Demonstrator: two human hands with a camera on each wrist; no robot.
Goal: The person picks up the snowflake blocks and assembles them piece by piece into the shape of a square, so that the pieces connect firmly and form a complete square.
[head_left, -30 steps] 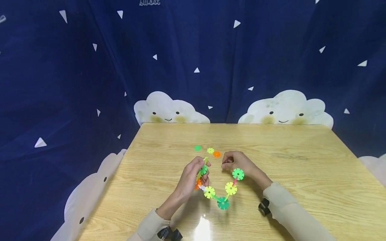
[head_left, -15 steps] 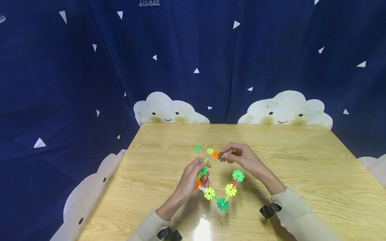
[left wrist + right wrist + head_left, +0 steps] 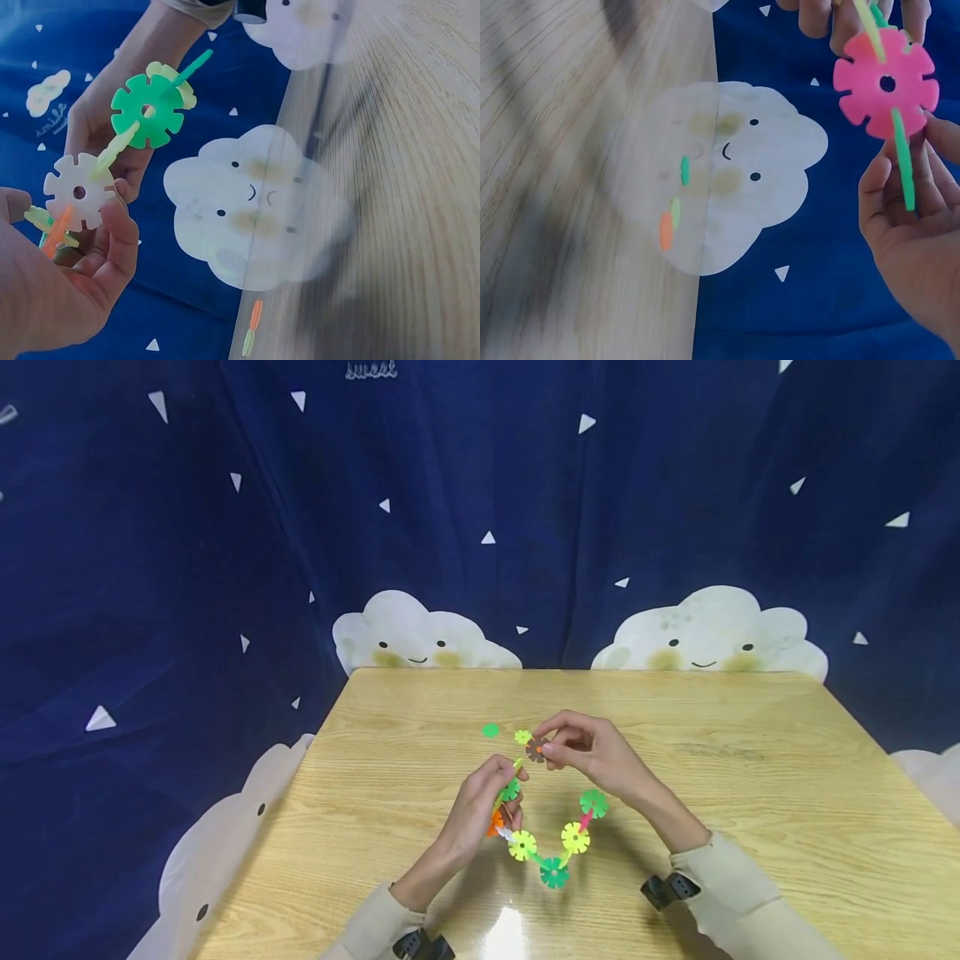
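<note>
My left hand (image 3: 474, 806) grips one end of a chain of notched plastic snowflake discs (image 3: 522, 846) in green, yellow, orange, white and pink. The chain hangs in a U above the table, its far end a green disc (image 3: 593, 803) below my right wrist. Between thumb and fingers, my right hand (image 3: 603, 760) pinches a brown snowflake disc (image 3: 535, 748), just up and right of the left fingertips and apart from the chain. The left wrist view has a white disc (image 3: 79, 187) by the left fingers. A pink disc (image 3: 885, 90) shows large in the right wrist view.
On the wooden table (image 3: 750, 760) beyond the hands lie a loose green disc (image 3: 491, 730) and a yellow disc (image 3: 522, 737). An orange disc (image 3: 666, 230) lies beside them, mostly covered by the brown one in the head view. A dark blue curtain (image 3: 480, 485) hangs behind.
My right hand has moved up and left, bringing the brown disc into sight and over the orange one. The left hand and chain have barely shifted.
</note>
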